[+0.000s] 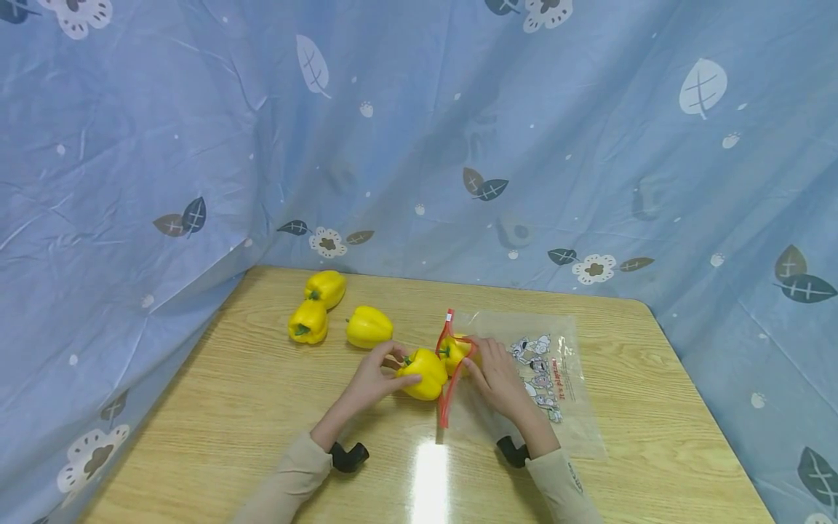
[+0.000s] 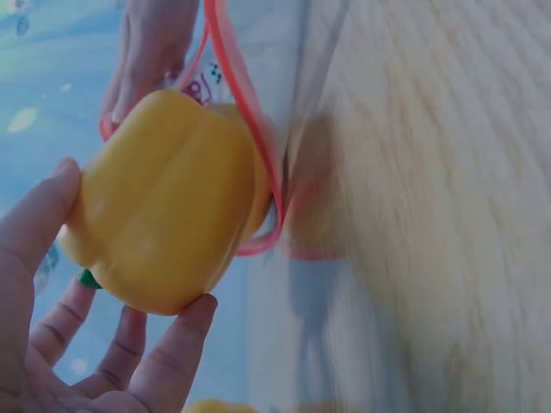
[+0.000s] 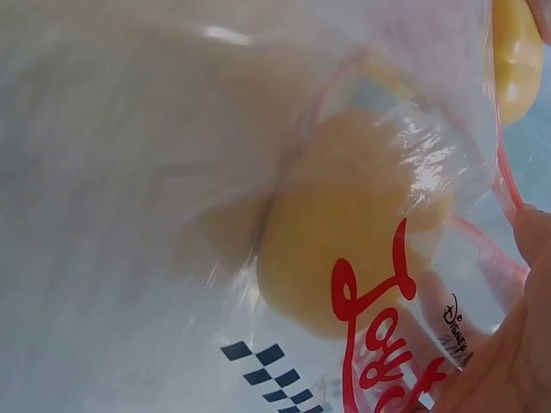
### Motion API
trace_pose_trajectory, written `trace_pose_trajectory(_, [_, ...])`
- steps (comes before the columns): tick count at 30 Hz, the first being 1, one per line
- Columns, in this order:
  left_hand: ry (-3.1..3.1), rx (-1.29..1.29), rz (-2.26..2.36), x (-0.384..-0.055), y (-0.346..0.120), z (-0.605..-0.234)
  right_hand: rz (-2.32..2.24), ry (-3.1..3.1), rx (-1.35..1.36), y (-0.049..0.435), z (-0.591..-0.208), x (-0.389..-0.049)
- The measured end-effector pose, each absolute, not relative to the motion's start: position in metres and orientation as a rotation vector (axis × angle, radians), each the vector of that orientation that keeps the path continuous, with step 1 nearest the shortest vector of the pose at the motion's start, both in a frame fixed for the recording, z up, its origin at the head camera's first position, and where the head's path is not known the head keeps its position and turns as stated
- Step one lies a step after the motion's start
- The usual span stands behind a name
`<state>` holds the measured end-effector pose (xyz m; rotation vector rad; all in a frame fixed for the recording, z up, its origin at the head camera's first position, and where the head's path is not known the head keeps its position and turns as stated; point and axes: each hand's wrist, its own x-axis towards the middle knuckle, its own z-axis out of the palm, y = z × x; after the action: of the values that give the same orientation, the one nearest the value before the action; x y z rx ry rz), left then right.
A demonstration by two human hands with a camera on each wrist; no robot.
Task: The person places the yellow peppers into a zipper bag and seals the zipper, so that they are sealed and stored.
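Observation:
My left hand (image 1: 372,377) grips a yellow bell pepper (image 1: 425,375) between thumb and fingers, just outside the mouth of a clear zip bag (image 1: 579,407). In the left wrist view this pepper (image 2: 168,206) has a green stem tip low on its left side. A second yellow bell pepper (image 1: 453,351) lies inside the bag, close to its red-edged opening; through the plastic it shows in the right wrist view as a blurred yellow shape (image 3: 344,232). My right hand (image 1: 500,375) pinches the bag's red rim and spreads the mouth apart.
Left of my hands, a loose yellow bell pepper (image 1: 369,327) lies on the wooden table (image 1: 229,407). Farther left, two more peppers touch, one front (image 1: 309,322) and one behind (image 1: 327,287). A blue patterned curtain (image 1: 406,131) surrounds the table's back and sides.

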<state>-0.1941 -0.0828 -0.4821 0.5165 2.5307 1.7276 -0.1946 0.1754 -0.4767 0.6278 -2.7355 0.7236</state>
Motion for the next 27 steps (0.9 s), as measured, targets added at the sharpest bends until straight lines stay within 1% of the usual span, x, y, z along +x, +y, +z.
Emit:
trace_pose_trajectory(15, [2.502, 0.511, 1.775, -0.190, -0.066, -0.490, 0.720, -2.717, 0.635, 0.173, -0.474, -0.191])
trace_pose_trajectory(27, [2.537, 0.458, 1.805, -0.184, -0.052, -0.500, 0.706, -2.703, 0.633, 0.173, -0.475, -0.193])
